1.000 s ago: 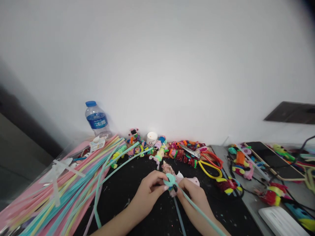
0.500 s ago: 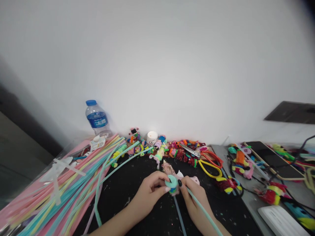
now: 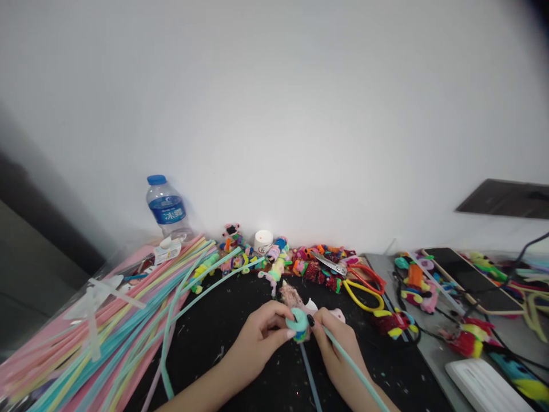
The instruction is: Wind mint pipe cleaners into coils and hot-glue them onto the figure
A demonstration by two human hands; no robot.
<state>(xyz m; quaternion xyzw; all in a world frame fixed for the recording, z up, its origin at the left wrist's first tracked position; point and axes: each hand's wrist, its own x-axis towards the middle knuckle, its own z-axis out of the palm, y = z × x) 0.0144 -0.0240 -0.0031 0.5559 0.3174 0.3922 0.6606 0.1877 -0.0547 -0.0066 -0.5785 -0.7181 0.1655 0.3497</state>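
Note:
Between thumb and fingers, my left hand (image 3: 263, 335) pinches a small mint-green coil of pipe cleaner (image 3: 298, 318), with blue and yellow showing under it. My right hand (image 3: 338, 346) is closed on a mint-green pipe cleaner (image 3: 354, 369), whose long tail runs over the palm toward the lower right. Right fingertips, with dark nails, sit close beside the coil. Partly hidden behind both hands lies what looks like a pink hot glue gun (image 3: 291, 296), its nozzle end pointing away. A translucent glue stick (image 3: 309, 375) comes toward me below the coil.
Bundled pastel pipe cleaners (image 3: 141, 320) cover the left side, with a water bottle (image 3: 167, 209) behind. Several small pipe-cleaner figures (image 3: 278, 266) line the wall beside a white tub (image 3: 263, 241). Scissors (image 3: 360, 280), a phone (image 3: 474, 280) and a white device (image 3: 484, 386) lie rightward.
The whole view has shifted slightly. Both hands keep nearly the same grip, with the right fingertips still against the coil's side.

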